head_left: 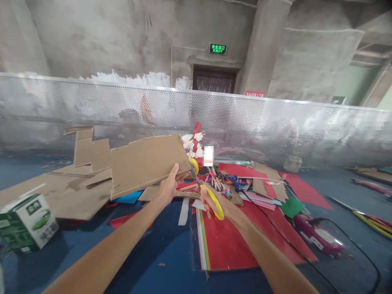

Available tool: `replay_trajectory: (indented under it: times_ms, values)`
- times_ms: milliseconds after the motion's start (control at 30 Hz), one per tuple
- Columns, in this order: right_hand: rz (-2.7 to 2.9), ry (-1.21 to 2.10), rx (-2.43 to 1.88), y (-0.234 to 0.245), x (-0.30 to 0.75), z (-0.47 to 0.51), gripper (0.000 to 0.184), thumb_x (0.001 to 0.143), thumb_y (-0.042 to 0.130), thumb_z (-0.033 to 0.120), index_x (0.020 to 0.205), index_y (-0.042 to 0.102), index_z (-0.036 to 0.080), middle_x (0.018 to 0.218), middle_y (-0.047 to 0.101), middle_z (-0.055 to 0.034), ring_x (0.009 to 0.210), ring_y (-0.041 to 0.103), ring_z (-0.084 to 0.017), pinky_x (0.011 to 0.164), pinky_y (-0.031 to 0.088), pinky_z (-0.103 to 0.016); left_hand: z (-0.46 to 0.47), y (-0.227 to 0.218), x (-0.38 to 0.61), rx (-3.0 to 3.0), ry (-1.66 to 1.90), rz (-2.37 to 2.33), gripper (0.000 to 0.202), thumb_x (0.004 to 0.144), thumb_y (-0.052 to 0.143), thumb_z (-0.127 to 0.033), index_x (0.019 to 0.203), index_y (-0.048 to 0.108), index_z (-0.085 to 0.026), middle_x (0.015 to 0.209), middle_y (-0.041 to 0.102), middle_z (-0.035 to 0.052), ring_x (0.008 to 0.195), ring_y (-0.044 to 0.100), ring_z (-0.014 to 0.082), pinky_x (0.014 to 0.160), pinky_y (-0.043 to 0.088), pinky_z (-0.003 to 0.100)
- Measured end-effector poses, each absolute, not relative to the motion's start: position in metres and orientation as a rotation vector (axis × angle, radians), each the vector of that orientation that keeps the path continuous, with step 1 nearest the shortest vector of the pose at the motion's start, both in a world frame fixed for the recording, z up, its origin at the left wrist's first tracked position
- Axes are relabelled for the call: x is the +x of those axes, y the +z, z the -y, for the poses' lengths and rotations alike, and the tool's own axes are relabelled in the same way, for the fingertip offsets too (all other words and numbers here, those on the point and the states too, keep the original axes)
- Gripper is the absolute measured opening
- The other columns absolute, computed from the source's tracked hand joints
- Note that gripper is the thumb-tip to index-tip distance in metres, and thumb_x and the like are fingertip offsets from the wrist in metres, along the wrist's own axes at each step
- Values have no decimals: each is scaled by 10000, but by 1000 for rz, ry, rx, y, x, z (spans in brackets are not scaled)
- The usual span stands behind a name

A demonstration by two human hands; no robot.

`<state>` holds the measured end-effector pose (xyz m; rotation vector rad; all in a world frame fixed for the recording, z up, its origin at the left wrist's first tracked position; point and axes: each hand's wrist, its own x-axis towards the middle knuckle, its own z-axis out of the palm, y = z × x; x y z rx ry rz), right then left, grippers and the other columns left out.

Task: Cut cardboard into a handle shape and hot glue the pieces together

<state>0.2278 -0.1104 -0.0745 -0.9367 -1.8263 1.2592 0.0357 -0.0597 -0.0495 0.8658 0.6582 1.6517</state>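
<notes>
My left hand (169,185) grips the lower right edge of a brown cardboard piece (147,161), thumb on its front face. The cardboard is held up at a slant, with a stepped outline on its left part. In my right hand (211,202) is a pair of scissors (216,202) with yellow handles, fingers wrapped round the loops. The scissor blades point up and left and meet the cardboard's right edge. Whether they are cutting into it I cannot tell.
Cardboard scraps (70,196) lie left, by a green-and-white carton (29,222). Red sheets (232,241) cover the right front. Behind them are a blue glue gun (234,181), a black cord and a purple box (318,237). More scissors (361,216) lie far right. A perforated metal panel (260,122) stands at the back.
</notes>
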Motion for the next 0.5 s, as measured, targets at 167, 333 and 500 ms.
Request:
replay_trajectory:
  times_ms: [167,333,500]
  values:
    - [1791,1237,-990,-80,224,107,605,876,419,823,1002,464,233,658,412,89,389,418,-67,327,484,-217,60,-51,36,882,1656,-652,228,924,666,-304,1044,749,-129,1082,788,144,1060,742,288,1015,559,437]
    - [1776,1208,-1018,-81,221,106,608,875,423,821,1001,467,228,669,449,84,367,442,-71,310,485,-232,61,-51,38,858,1653,-672,263,895,702,-327,1074,749,-141,1078,789,143,1124,715,308,1051,532,456]
    - [1780,1149,-1071,-69,218,116,596,889,401,813,933,468,223,600,429,90,340,445,-83,298,460,-232,62,-50,40,875,1642,-687,203,915,670,-323,1018,765,-176,1033,801,116,1144,704,317,1057,526,458]
